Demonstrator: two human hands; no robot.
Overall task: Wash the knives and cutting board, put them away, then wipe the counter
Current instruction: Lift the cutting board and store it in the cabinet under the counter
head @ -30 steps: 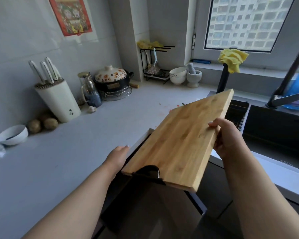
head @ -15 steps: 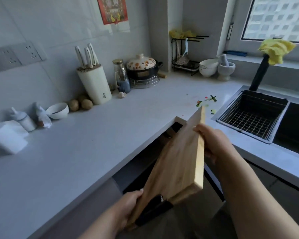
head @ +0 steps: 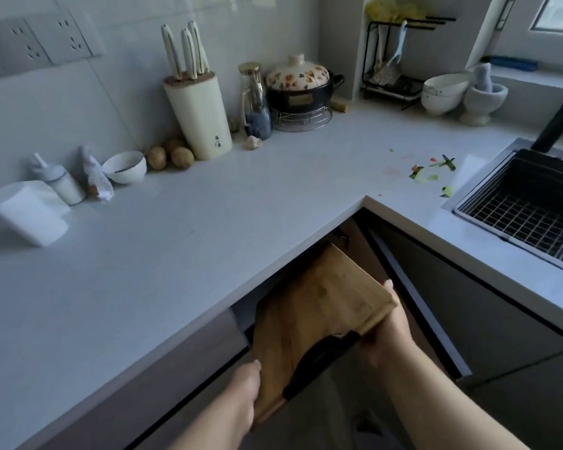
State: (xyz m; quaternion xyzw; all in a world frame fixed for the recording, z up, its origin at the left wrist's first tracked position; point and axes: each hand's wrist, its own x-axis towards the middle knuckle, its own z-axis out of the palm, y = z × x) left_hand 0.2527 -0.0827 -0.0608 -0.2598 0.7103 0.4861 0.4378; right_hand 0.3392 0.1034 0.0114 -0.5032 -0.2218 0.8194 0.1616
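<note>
A wooden cutting board (head: 309, 306) with a black handle cut-out is tilted on edge below the counter edge, its far end inside the open corner cabinet (head: 355, 235). My left hand (head: 241, 394) grips its lower near corner. My right hand (head: 387, 323) holds its right edge. Three white-handled knives (head: 184, 48) stand in a cream knife block (head: 199, 115) by the back wall. The pale counter (head: 182, 228) carries vegetable scraps (head: 431, 172) near the sink.
A sink with a wire basket (head: 527, 209) is at right. Along the wall sit a white box (head: 23, 212), bottle (head: 57, 180), small bowl (head: 124, 167), potatoes (head: 169, 155), glass jar (head: 255, 102), floral-lidded pot (head: 301, 86), black rack (head: 394, 56), bowls (head: 442, 89) and mortar (head: 483, 95).
The board has gone from held flat above the counter to tipped on edge and lowered into the corner cabinet. My view has turned left and down.
</note>
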